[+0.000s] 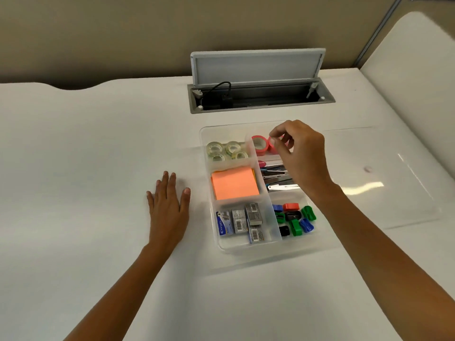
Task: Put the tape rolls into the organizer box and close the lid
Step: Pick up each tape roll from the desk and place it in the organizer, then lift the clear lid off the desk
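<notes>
L hand (pixel 168 207) flat, fingers wide; R hand (pixel 304 156) pinches above pink tape (pixel 258 143); lid (pixel 384 178) open.

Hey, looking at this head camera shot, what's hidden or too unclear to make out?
- Head view: the right hand covers part of the second pink tape roll; whether the fingers touch it is unclear.
- The same hand hides the far ends of the metal tools.
- Print on the staple boxes is too small.

Tape rolls in, lid open.
Clear rolls (pixel 227 150) and pink rolls (pixel 259 144) fill the organizer box's (pixel 246 247) far compartments; lid (pixel 384 178) flat beside it.
</notes>
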Demonstrator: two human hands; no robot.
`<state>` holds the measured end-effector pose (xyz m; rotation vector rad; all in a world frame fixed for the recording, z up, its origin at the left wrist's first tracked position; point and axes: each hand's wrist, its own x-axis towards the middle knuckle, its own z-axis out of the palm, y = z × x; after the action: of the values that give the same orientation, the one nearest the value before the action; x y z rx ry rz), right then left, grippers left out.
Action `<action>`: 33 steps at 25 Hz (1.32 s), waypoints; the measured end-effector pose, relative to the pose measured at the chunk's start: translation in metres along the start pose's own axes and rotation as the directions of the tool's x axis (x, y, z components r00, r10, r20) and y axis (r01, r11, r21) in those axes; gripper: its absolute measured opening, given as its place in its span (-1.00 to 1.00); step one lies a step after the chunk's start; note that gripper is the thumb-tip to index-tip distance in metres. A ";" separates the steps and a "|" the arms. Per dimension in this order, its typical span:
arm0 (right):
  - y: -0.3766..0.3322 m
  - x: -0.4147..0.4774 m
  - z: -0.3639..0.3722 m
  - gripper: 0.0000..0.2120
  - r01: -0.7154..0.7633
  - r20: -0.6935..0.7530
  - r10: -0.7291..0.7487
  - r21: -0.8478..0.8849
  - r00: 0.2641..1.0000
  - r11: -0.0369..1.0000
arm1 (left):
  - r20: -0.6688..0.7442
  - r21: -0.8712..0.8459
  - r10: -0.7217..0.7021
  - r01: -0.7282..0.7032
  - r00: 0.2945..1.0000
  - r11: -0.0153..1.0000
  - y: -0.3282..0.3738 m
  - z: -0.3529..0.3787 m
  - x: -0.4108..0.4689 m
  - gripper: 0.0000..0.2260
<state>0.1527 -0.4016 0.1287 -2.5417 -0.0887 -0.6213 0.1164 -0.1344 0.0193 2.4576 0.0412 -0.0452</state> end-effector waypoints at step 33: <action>0.286 -0.047 -0.135 -0.05 -0.774 0.097 0.915 -0.502 0.392 0.385 | 0.157 0.233 0.327 -0.357 0.932 0.905 0.206 0.113 -0.097 -0.60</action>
<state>0.1062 -0.7132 0.0761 -2.5091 1.3207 0.3279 0.0252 -0.3673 0.0654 2.6804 -0.4767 -0.0387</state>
